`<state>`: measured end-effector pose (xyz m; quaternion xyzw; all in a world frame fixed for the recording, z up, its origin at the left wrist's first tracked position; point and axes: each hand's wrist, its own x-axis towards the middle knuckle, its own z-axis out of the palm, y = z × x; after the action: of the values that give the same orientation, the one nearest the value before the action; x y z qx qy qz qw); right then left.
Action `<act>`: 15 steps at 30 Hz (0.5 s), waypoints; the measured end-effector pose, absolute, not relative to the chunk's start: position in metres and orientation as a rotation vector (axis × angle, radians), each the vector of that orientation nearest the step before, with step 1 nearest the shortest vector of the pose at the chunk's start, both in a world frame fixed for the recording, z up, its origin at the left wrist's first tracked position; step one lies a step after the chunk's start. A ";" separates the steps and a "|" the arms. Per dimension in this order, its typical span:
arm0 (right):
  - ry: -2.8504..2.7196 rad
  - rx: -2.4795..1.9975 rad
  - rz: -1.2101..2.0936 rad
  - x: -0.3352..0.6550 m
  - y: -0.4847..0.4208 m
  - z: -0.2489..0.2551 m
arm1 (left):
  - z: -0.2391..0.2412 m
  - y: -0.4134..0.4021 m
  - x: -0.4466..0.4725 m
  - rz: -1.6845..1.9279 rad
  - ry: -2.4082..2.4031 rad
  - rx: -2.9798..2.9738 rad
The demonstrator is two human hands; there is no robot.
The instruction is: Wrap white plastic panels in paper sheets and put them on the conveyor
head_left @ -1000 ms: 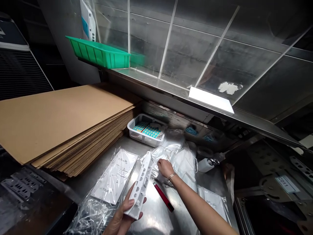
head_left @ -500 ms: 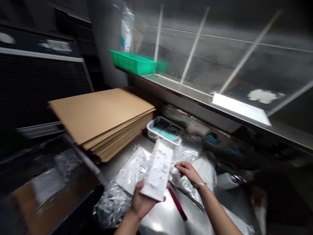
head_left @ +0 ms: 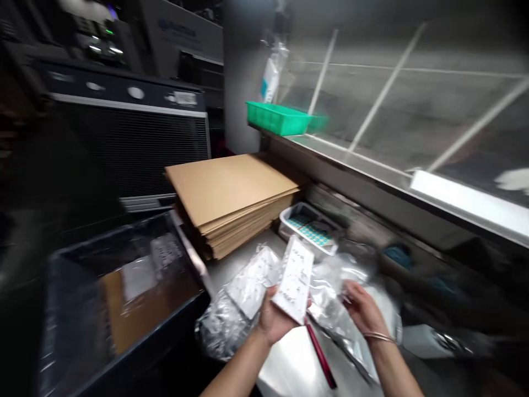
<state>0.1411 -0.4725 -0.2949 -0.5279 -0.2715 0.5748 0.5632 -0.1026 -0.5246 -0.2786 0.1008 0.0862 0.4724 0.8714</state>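
Observation:
My left hand is closed around the lower end of a white rectangular pack with small grey marks on its face, held tilted above the metal table. Just to the right, my right hand has its fingers curled at the edge of a clear plastic bag; the fingertips are partly hidden. Beneath the hands lie a dark red stick-like tool and a thin dark tool. A similar white pack in clear plastic rests left of the held one.
A stack of cardboard sheets stands at the back left. Behind the hands sits a white basket with teal-dotted sheets. A green tray is on the shelf above. A dark lined bin holds cardboard and plastic. A white bottle lies right.
The view has turned left, so the scene sits further right and more of the bin shows. My left hand still holds the white pack. My right hand's fingers are now more curled at the plastic.

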 end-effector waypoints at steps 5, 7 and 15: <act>-0.943 -1.330 1.504 0.108 -0.476 -0.286 | -0.287 -0.504 -0.087 0.883 0.147 0.172; -0.873 -1.301 1.525 0.107 -0.479 -0.289 | -0.284 -0.498 -0.078 0.878 0.192 0.155; -0.600 -1.110 1.237 0.140 -0.475 -0.272 | -0.275 -0.505 -0.086 0.931 0.311 0.132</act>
<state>0.1403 -0.4748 -0.2716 -0.4855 -0.2625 0.5411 0.6345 -0.0863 -0.5049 -0.2755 0.0632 0.1492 0.4465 0.8800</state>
